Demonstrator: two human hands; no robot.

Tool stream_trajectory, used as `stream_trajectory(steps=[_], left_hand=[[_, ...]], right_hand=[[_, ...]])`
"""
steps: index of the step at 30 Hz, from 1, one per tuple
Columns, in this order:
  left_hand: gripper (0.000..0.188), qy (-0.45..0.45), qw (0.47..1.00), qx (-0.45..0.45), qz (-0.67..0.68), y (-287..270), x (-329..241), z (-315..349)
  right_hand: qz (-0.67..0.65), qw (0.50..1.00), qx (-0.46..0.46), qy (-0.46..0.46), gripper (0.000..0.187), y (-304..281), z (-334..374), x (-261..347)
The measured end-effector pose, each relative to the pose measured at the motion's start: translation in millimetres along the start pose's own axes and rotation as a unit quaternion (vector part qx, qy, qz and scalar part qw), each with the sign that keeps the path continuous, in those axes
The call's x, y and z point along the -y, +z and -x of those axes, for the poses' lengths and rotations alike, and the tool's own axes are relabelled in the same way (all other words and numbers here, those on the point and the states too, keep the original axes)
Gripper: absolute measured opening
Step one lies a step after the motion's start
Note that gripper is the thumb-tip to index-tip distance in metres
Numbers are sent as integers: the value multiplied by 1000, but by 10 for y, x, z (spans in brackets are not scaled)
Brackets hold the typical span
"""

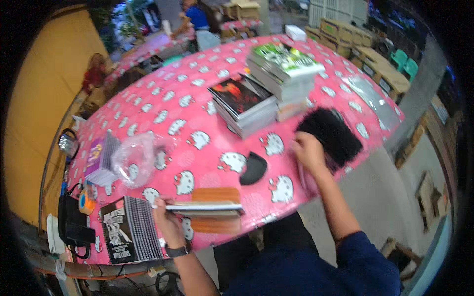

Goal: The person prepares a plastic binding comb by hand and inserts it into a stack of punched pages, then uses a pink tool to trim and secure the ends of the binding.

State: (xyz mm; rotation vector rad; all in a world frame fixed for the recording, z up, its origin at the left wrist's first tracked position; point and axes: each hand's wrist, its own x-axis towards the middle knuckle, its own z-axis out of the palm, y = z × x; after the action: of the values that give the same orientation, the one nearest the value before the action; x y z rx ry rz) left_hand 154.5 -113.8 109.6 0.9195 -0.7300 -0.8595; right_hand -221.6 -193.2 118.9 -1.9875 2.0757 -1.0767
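My left hand [169,226], with a dark band at the wrist, grips one end of a thin notebook [212,209]. The notebook is tilted nearly edge-on over a brown wooden board [217,195]. My right hand [311,152] has its fingers curled together at the left edge of a black, fluffy-looking item [332,135]. Whether the fingers hold that item or something small cannot be made out. Below the right hand, a pinkish item [308,181] hangs at the table's edge. A dark curved piece [254,168] lies between my hands.
Stacked black-covered books [243,101] and a taller green-topped stack [285,64] stand farther back. Spiral notebooks [129,231], purple books [101,159], crumpled clear plastic [133,160], orange tape [87,202] and a black bag [74,222] are left. Clear sleeves [374,101] lie right. People are beyond.
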Motion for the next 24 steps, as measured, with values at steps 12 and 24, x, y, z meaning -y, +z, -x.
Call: stream_trajectory(steps=[12,24], left_hand=[[27,13,998,-32,-51,216,-111,20],[21,8,999,-23,-37,175,-51,16]], right_hand=[[185,983,20,-5,24,81,-109,-570],[190,981,18,-44,12,-134,-300,-583]])
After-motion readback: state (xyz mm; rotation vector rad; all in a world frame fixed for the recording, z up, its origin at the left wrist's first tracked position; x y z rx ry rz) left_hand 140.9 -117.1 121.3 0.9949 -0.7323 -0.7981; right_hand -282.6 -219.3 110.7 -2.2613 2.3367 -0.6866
